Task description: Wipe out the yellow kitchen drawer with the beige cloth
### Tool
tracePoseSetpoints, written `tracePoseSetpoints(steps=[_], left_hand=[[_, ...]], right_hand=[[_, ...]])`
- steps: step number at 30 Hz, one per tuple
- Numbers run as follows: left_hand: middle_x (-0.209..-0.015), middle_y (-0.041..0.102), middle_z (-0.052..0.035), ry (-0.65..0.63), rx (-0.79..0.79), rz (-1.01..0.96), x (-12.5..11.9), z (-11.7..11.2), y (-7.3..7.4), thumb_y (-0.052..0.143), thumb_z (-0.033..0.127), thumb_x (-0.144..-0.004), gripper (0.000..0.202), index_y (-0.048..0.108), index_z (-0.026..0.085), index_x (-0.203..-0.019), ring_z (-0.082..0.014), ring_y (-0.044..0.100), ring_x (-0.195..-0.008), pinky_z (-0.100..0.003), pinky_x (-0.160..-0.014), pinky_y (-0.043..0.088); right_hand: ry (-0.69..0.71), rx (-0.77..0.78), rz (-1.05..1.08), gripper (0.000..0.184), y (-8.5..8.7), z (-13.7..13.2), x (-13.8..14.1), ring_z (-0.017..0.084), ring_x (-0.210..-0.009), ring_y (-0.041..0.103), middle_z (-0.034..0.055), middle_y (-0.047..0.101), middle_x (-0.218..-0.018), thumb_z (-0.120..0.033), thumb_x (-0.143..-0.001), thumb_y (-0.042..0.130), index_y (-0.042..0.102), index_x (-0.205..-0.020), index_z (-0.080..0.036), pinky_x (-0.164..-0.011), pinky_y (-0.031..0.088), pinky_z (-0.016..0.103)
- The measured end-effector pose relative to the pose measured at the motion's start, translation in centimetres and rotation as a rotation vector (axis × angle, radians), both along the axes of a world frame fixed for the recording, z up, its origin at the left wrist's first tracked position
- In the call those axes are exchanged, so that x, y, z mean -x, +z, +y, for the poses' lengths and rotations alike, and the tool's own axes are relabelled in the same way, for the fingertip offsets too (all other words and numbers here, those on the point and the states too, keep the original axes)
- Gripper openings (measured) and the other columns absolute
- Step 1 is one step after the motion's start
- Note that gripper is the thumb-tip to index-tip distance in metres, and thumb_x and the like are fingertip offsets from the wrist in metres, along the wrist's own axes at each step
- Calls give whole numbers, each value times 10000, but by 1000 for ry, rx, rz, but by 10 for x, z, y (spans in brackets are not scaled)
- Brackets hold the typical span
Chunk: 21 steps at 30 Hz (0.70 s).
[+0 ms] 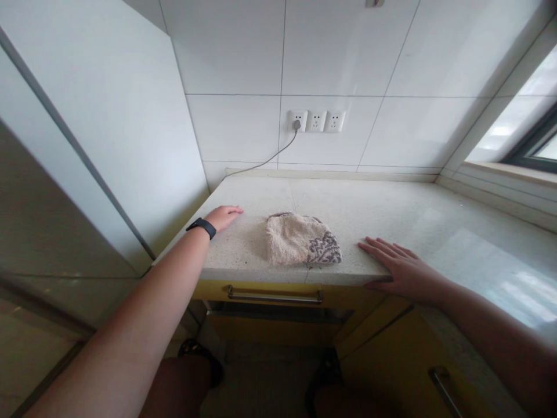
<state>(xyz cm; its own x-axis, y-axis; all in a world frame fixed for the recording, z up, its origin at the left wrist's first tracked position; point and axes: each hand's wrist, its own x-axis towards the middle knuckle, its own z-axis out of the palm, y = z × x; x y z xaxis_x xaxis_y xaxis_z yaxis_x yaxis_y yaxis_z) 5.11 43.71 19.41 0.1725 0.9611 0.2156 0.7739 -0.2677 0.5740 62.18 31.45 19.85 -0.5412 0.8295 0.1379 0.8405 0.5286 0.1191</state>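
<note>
A folded beige cloth (289, 238) with a dark floral pattern at its right end lies near the front edge of the pale speckled countertop (369, 203). To its left, my left hand (225, 216) rests on the counter with the fingers stretched out, apart from the cloth. A black band circles that wrist. My right hand (394, 264) lies flat at the counter's front edge, right of the cloth, its fingers spread and its thumb at the edge. Neither hand holds anything.
Three wall sockets (317, 121) sit above the counter; a grey cord (270, 159) runs from one toward the left. A tall white panel (130, 87) stands at the left. Below are a yellow drawer (278, 287) with a metal handle and a cabinet handle (444, 389). A window (537, 139) is at right.
</note>
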Motion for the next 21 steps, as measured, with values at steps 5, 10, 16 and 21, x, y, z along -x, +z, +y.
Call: tracePoseSetpoints(steps=[5, 10, 16, 21], left_hand=[[-1447, 567, -89, 8, -4, -5, -1, 0, 0, 484, 395, -869, 496, 720, 168, -1243, -206, 495, -1379, -312, -1204, 277], [-1454, 560, -87, 26, 12, -16, -1, -1, 1, 486, 394, -871, 492, 720, 170, -1242, -207, 495, -1380, -313, -1205, 278], [-1424, 587, -90, 13, 10, -26, -1, 0, 1, 481, 382, -875, 490, 721, 148, -1233, -200, 505, -1371, -300, -1205, 281], [-1422, 590, -79, 15, 10, -26, 0, 0, 1, 484, 382, -879, 479, 722, 163, -1232, -199, 509, -1366, -304, -1204, 287]], right_hand=[[-1, -10, 6, 941, -1, -1, 0, 376, -1485, 263, 61, 222, -1648, -720, -861, 577, 172, -1625, -349, -1166, 322, 594], [11, -20, 15, 943, -2, 0, -1, 378, -1481, 271, 58, 223, -1649, -698, -861, 587, 163, -1627, -347, -1168, 321, 593], [14, -24, 19, 949, -3, 0, -1, 378, -1480, 276, 55, 235, -1646, -702, -860, 586, 149, -1628, -354, -1162, 328, 597], [6, -21, 13, 964, -3, 0, -1, 376, -1483, 269, 53, 225, -1649, -726, -851, 586, 148, -1627, -357, -1169, 317, 597]])
